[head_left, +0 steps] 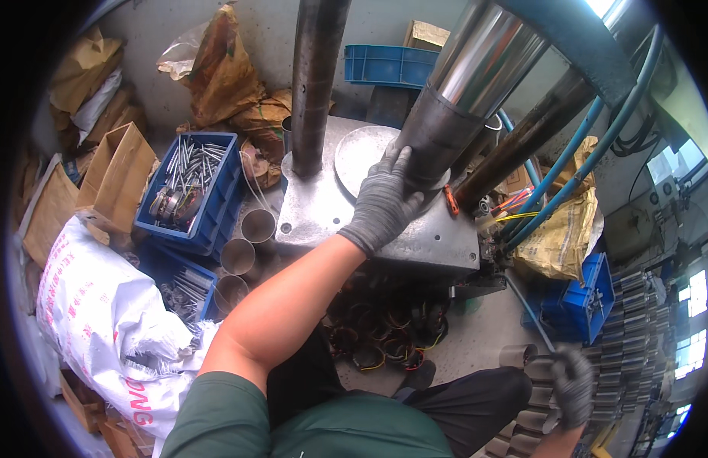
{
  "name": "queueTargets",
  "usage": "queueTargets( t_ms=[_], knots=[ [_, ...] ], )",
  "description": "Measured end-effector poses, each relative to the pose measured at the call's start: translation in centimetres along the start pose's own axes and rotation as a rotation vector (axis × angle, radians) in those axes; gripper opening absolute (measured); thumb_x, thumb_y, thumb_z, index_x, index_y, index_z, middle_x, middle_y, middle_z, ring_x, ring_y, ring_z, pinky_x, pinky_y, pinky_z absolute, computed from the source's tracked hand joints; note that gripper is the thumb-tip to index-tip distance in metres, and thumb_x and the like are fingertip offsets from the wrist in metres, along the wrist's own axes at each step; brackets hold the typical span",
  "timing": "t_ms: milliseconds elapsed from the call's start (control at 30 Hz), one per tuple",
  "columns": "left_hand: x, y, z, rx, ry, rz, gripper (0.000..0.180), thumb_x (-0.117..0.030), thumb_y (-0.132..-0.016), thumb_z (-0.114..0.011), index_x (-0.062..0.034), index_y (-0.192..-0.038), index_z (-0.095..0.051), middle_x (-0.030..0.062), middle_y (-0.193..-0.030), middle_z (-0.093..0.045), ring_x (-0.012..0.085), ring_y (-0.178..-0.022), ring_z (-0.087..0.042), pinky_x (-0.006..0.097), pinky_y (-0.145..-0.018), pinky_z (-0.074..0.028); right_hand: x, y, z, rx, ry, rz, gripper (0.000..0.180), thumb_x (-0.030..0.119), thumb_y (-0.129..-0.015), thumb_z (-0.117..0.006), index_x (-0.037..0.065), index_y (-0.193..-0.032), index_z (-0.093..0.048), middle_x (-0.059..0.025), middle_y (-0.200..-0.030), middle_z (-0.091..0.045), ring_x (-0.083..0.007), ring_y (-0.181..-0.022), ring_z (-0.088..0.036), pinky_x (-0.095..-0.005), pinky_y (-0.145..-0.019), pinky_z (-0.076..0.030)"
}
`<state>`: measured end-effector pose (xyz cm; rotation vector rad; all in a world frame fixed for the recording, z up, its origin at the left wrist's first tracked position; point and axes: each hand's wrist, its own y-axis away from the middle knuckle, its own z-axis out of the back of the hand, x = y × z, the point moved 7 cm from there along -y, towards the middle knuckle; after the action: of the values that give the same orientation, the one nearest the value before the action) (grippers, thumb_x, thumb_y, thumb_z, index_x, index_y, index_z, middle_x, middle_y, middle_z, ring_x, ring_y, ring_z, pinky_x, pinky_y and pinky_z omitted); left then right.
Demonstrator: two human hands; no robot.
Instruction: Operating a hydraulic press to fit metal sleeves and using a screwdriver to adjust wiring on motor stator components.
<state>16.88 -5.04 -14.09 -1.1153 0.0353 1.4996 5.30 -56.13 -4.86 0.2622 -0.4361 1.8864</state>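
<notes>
Head view: metal surface (312, 221) of a press-like machine is filling the middle, probably giving the work a flat, rigid base. White sack (102, 320) is slumping at the left, likely parked there to leave the front free. Rows of metal cylinders (625, 351) are lying stacked at the lower right, seemingly racked close for easy reach. Shiny shaft (487, 57) is standing over the surface, leaning in this fisheye view. Blue crate (178, 238) is holding loose rods, its walls presumably stopping them rolling off. Dark sleeve (438, 130) is sitting at the shaft's lower end, above or on the surface; cannot tell if it's touching down. Round disc (361, 153) is lying flat beside it, partly hidden. Left hand (380, 202), gloved, is resting against the sleeve's lower side, its grip opened out, fingers extended and not wrapping, perhaps steadying or feeling it. Right hand (574, 385), also gloved, is hanging by the nearest cylinders, fingers bending; blur is hiding whether its grip is holding one. Orange-handled tool (451, 200) is lying near the surface's right edge, apparently kept handy.
</notes>
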Motion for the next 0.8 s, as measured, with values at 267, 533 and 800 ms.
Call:
queueTargets(
  t_ms=[267,533,800],
  knots=[
    [-0.6,-0.1,-0.1,0.013,0.008,-0.003,0.093,-0.021,-0.085,-0.077,0.0011,-0.163,-0.032,0.0297,-0.154,-0.047,0.0475,-0.137,-0.049,0.051,-0.120,-0.041,0.1,-15.5,10.4,-0.525,-0.124,0.236,0.028,-0.005,-0.103,-0.057,0.001,-0.127,-0.068,-0.0099,-0.129,-0.072,-0.0221,-0.123,-0.065,-0.0385,-0.110,-0.048],
    [-0.6,-0.3,-0.9,-0.022,-0.067,-0.007,0.094,-0.022,-0.083,-0.078,0.0013,-0.162,-0.034,0.0291,-0.155,-0.047,0.0476,-0.136,-0.051,0.051,-0.119,-0.042,5.2,-1.2,0.0,0.136,0.034,0.208,0.041,-0.003,-0.087,-0.067,0.006,-0.127,-0.070,-0.0168,-0.115,-0.074,-0.0305,-0.101,-0.075,-0.0422,-0.087,-0.059],
    [-0.6,-0.1,-0.6,-0.008,-0.057,0.008,0.092,-0.022,-0.084,-0.077,0.0003,-0.162,-0.034,0.0286,-0.155,-0.047,0.0476,-0.135,-0.051,0.052,-0.118,-0.042,3.2,2.3,-2.9,0.137,0.161,-0.017,0.008,0.007,-0.084,-0.074,0.001,-0.086,-0.070,-0.0199,-0.080,-0.067,-0.0405,-0.073,-0.068,-0.0463,-0.067,-0.053]
  ],
)
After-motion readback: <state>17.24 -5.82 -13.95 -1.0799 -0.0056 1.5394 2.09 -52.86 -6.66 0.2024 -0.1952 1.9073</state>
